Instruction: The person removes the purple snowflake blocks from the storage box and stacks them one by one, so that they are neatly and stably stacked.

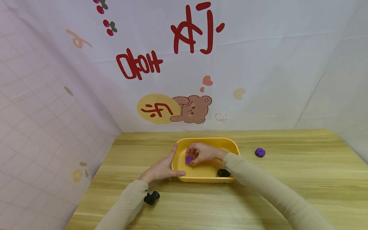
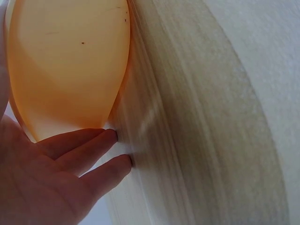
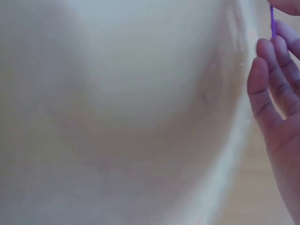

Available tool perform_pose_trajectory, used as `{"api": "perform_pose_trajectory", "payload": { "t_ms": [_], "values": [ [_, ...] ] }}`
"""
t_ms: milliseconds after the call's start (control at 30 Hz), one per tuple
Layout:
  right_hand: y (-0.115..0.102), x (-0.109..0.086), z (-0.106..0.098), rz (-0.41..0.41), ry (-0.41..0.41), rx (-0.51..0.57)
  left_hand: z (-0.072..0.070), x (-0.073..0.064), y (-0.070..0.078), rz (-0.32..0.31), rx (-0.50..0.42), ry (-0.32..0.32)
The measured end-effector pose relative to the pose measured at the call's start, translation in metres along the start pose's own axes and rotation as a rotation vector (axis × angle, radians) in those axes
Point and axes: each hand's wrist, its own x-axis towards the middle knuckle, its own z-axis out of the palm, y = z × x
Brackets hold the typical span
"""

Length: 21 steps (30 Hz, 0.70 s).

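On the wooden table stands a yellow plastic basin (image 1: 198, 179), a shallow tub with rounded corners. My left hand (image 1: 162, 167) holds its left end, the thumb over the near rim and the index finger along the side. In the left wrist view, other fingers (image 2: 89, 147) lie against the basin's outer wall (image 2: 70, 61). Inside the basin, my right hand (image 1: 202, 151) pinches a purple flower-shaped disc (image 1: 189, 159) between thumb and fingertips. Only the disc's thin edge (image 3: 273, 21) shows in the right wrist view, beside the fingers (image 3: 258, 77).
A second purple notched piece (image 1: 260, 152) lies on the table (image 1: 302, 166), right of the basin. Black wrist cameras (image 1: 152, 198) show beneath both wrists. Behind the table hangs a white printed cloth (image 1: 273, 80), with another on the left.
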Motion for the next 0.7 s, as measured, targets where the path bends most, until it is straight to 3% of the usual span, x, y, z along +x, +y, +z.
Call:
{"api": "perform_pose_trajectory", "payload": {
  "t_ms": [700],
  "values": [
    [-0.011, -0.006, -0.027, -0.023, 0.067, -0.008, -0.001, 0.002, 0.0, 0.008, -0.016, -0.01]
  ]
}}
